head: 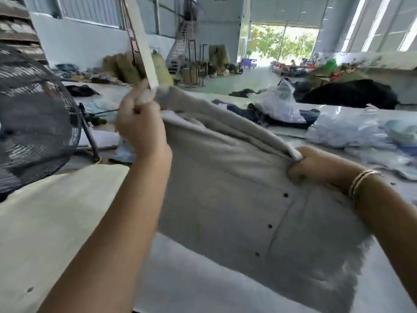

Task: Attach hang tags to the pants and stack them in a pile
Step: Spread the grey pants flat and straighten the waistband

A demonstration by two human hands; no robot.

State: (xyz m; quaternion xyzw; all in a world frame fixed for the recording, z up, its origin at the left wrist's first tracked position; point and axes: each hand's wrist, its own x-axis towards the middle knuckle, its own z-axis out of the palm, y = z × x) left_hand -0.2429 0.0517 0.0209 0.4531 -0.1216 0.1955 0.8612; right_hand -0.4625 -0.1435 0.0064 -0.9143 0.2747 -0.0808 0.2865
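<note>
A pair of grey pants (237, 199) with a row of dark buttons hangs in the air in front of me, held up by the waistband. My left hand (140, 125) grips the waistband's left end, raised high. My right hand (316, 163), with bangles on the wrist, grips the waistband's right end, lower. The lower edge of the pants is blurred from motion. A cream-coloured pile of fabric (56, 222) lies at the lower left on the table (203, 279). I cannot make out a hang tag.
A black fan (33, 123) stands at the left. Clear plastic bags (279, 102) and dark garments (352, 93) lie on the table at the back right. More plastic packaging (361, 129) is at the right. Behind is a warehouse floor with clutter.
</note>
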